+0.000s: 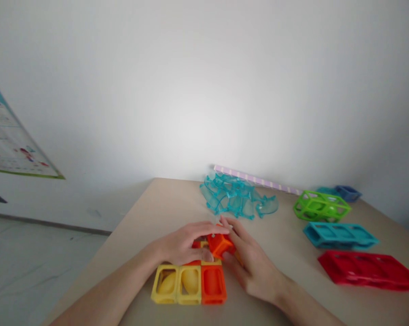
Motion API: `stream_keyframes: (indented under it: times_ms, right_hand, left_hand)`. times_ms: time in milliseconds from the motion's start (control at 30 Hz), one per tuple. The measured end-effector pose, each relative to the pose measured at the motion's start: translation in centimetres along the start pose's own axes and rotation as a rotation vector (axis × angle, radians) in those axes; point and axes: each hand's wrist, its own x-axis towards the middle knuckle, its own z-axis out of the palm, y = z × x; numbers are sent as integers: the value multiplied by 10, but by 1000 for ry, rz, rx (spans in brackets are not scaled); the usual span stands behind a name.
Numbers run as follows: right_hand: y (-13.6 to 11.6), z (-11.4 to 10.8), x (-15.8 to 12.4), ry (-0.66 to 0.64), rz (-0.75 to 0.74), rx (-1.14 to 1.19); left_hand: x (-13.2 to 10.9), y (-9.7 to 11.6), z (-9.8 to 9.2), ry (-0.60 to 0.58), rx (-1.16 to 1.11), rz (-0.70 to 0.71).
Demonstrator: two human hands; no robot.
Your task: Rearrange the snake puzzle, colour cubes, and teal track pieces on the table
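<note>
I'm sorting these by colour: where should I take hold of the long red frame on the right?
Grip the red frame across its narrow width near the middle, coming from above on its near long side. It lies flat and long, so a middle hold should keep it level, and its open cells give fingers purchase. The right hand, on the orange block, is nearest.

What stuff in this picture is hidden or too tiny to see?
Head view: the left hand covers the blocks under it; only red and yellow edges peek out.
Head view: the orange block is partly hidden by the right hand and left fingertips.
Head view: the poster is cut off by the left edge, its print too small to read.
Head view: the blue piece is too small to tell its shape.
</note>
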Motion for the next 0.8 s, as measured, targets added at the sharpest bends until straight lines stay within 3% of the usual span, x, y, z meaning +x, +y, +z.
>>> stream_keyframes:
  times_ms: [100, 300, 433, 600, 800]
  right_hand:
    - [3, 4, -2, 37, 38, -3]
    - [2, 8, -1, 54, 42, 32]
    - [1, 4, -1, 48, 75, -17]
    - [3, 2, -4, 47, 133, -154]
    - [-3, 1, -8, 21, 80, -165]
  left_hand:
    - [-2, 4, 3, 81, 17, -59]
    - [-2, -10, 13, 335, -328, -121]
    - [0, -19, 4, 482, -335, -88]
    - [-5, -34, -20, 487, -367, -108]
    - [-14, -38, -29, 332, -487, -127]
